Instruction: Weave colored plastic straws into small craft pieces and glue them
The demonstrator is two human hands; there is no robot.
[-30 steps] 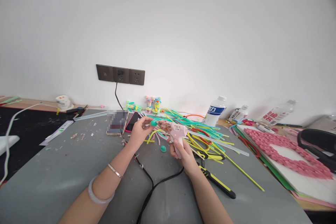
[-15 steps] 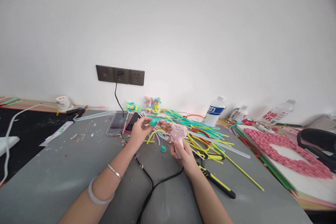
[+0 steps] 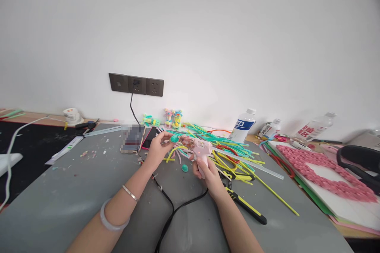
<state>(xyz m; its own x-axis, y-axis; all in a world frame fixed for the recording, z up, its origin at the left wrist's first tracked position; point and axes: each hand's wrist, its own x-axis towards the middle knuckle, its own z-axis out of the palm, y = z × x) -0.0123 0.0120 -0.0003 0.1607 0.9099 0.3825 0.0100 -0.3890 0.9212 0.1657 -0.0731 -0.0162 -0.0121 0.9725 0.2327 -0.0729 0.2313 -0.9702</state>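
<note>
My right hand [image 3: 207, 170] is wrapped round the handle of a pink hot glue gun [image 3: 202, 148], its nozzle end aimed left. A clear glue stick [image 3: 249, 163] sticks out behind the gun. Between the fingertips of my left hand [image 3: 160, 146] is a small teal coiled piece [image 3: 174, 138], right at the nozzle; whether the two touch, I cannot tell. A second teal coiled piece [image 3: 185, 168] lies on the grey mat [image 3: 118, 189] just below the gun.
Yellow, teal and red pipe cleaners [image 3: 234, 148] spread behind the gun. Yellow-black pliers [image 3: 247, 207] lie to the right. A black cord [image 3: 169, 221] crosses the mat. Two phones [image 3: 149, 138], small pipe-cleaner figures [image 3: 173, 119] and a bottle [image 3: 243, 126] stand toward the wall.
Almost nothing differs. Both hands, the glue gun and the teal piece keep their places; the view has shifted very slightly.
</note>
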